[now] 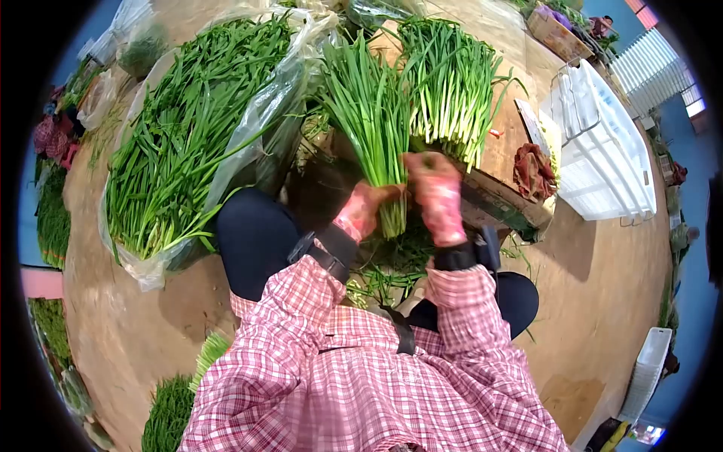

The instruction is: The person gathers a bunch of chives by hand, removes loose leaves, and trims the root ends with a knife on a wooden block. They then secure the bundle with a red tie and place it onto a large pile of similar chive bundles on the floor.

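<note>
- The pile of loose greens (181, 143) lies in an opened plastic bag (267, 105) on the floor, to the left of the held bunch (373, 120). It looks within easy reach, and the bag seems to keep the leaves off the dirt.
- The white crates (602, 143) stand well to the right of the held bunch, past the surface.
- The wooden surface (506, 143) sits just behind and to the right of the held bunch, close to the knees.
- A second bunch (452, 75) lies on it just right of the held bunch, its leaves fanned away from the person.
- The held bunch stands upright over the lap, cut ends down.
- Both gloved hands are closed around its lower stalks, the left hand (360, 211) from the left and the right hand (440, 200) from the right. Gripping low probably keeps the stalks together and the ends level.
- A red cloth (533, 172) rests on the surface, right of the held bunch.
</note>
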The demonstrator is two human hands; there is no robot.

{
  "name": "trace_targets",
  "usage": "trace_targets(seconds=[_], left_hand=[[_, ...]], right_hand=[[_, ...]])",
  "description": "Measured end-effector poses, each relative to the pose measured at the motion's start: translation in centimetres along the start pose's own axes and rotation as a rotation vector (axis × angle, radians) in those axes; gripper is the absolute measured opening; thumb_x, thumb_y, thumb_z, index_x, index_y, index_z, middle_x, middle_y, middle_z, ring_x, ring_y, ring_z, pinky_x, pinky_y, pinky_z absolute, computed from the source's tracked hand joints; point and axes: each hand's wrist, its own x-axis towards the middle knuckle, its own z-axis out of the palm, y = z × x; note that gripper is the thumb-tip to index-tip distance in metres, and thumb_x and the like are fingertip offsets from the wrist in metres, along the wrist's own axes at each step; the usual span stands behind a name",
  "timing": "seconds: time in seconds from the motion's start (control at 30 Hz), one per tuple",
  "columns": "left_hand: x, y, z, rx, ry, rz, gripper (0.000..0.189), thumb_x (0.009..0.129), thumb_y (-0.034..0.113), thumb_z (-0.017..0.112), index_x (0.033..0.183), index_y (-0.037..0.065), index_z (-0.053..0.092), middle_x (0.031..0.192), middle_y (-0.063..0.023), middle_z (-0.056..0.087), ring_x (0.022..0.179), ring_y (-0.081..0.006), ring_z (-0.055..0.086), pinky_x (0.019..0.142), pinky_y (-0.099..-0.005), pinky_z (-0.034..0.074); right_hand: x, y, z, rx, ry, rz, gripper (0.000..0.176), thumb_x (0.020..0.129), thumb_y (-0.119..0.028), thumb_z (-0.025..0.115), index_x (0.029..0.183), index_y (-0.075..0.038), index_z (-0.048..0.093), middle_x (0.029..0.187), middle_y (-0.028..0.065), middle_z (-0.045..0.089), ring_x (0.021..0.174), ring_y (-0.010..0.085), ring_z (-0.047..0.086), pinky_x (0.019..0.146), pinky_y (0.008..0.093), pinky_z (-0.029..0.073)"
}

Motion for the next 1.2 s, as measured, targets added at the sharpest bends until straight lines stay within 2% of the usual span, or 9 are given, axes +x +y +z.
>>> trace_targets(seconds=[0.07, 0.3, 0.47, 0.57, 0.63, 0.7, 0.83, 0.9, 1.2], left_hand=[[0.1, -0.2, -0.6, -0.118, -0.072, -0.036, 0.03, 0.088, 0.016, 0.065, 0.113, 0.0, 0.064, 0.103, -0.0099, 0.069, 0.09, -0.0198, 0.068, 0.08, -0.0365, 0.056], [-0.5, 0.4, -1.0, -0.441, -0.133, -0.174, 0.033, 0.09, 0.018, 0.063, 0.118, 0.001, 0.062, 0.109, -0.0096, 0.068, 0.097, -0.0239, 0.067, 0.089, -0.0402, 0.054], [-1.6, 1.3, 1.2, -0.224, -0.059, 0.039, 0.037, 0.089, 0.02, 0.065, 0.12, 0.0, 0.063, 0.108, -0.01, 0.069, 0.09, -0.0226, 0.068, 0.083, -0.0365, 0.055], [0.3, 1.0, -0.8, -0.122, -0.079, -0.072, 0.038, 0.087, 0.02, 0.067, 0.12, 0.002, 0.063, 0.101, -0.0087, 0.069, 0.081, -0.0209, 0.068, 0.074, -0.0348, 0.056], [-0.1, 1.6, -0.7, -0.049, 0.016, -0.056, 0.039, 0.086, 0.017, 0.068, 0.122, 0.001, 0.062, 0.095, -0.0089, 0.069, 0.078, -0.0206, 0.068, 0.071, -0.0351, 0.056], [-0.1, 1.3, -0.7, -0.075, -0.062, -0.06, 0.041, 0.085, 0.015, 0.068, 0.123, 0.0, 0.061, 0.097, -0.0091, 0.069, 0.082, -0.0216, 0.068, 0.074, -0.0352, 0.056], [1.6, -2.0, -3.2, 0.099, -0.203, 0.162, 0.037, 0.084, 0.012, 0.065, 0.118, -0.001, 0.062, 0.1, -0.0093, 0.069, 0.086, -0.023, 0.067, 0.079, -0.0375, 0.056], [2.0, -2.9, -4.6, 0.166, -0.226, 0.196, 0.032, 0.083, 0.011, 0.062, 0.113, -0.002, 0.063, 0.099, -0.0096, 0.068, 0.086, -0.0237, 0.067, 0.081, -0.0393, 0.055], [1.3, -2.4, -4.2, -0.364, -0.056, -0.189, 0.021, 0.084, 0.013, 0.059, 0.101, 0.0, 0.062, 0.094, -0.0109, 0.066, 0.088, -0.026, 0.066, 0.083, -0.0442, 0.055]], right_hand=[[2.0, 2.0, 2.1, -0.32, -0.018, -0.165, 0.042, 0.083, -0.03, 0.073, 0.106, 0.004, 0.065, 0.093, 0.02, 0.069, 0.079, 0.027, 0.067, 0.074, 0.0332, 0.052], [-0.3, 1.7, 0.4, 0.592, -0.013, 0.037, 0.015, 0.092, -0.015, 0.062, 0.09, -0.001, 0.066, 0.077, 0.0031, 0.064, 0.065, 0.0077, 0.055, 0.058, 0.0235, 0.043], [-2.3, 2.7, 0.0, 1.091, -0.123, 0.091, 0.015, 0.096, -0.016, 0.06, 0.103, -0.006, 0.053, 0.089, 0.0043, 0.062, 0.075, 0.0137, 0.06, 0.067, 0.0268, 0.05], [-2.4, 6.2, -4.3, 1.422, -0.715, 0.022, 0.019, 0.09, -0.013, 0.067, 0.102, -0.006, 0.055, 0.09, 0.0081, 0.062, 0.086, 0.0239, 0.062, 0.082, 0.0388, 0.052], [-1.9, 8.8, -9.2, 0.274, -0.241, 0.279, 0.03, 0.085, -0.015, 0.071, 0.11, -0.004, 0.057, 0.094, 0.0111, 0.064, 0.089, 0.0258, 0.063, 0.083, 0.04, 0.052], [-3.5, 7.3, -9.3, -1.111, 0.105, -0.221, 0.052, 0.08, -0.026, 0.073, 0.122, 0.001, 0.058, 0.103, 0.0227, 0.067, 0.099, 0.0364, 0.065, 0.086, 0.0403, 0.052], [-2.1, 0.5, -2.2, 0.005, -0.141, -0.088, 0.031, 0.086, -0.024, 0.07, 0.103, 0.002, 0.069, 0.081, 0.0066, 0.069, 0.07, 0.0138, 0.061, 0.067, 0.0281, 0.049], [-0.3, 0.8, 1.3, -0.379, -0.063, -0.192, 0.023, 0.086, -0.019, 0.07, 0.096, 0.001, 0.07, 0.073, 0.0077, 0.068, 0.064, 0.0144, 0.063, 0.061, 0.03, 0.05], [-0.1, 2.3, 2.0, -0.019, 0.01, -0.082, 0.028, 0.086, -0.024, 0.072, 0.093, 0.002, 0.068, 0.078, 0.0086, 0.069, 0.065, 0.0163, 0.063, 0.061, 0.0303, 0.049]])
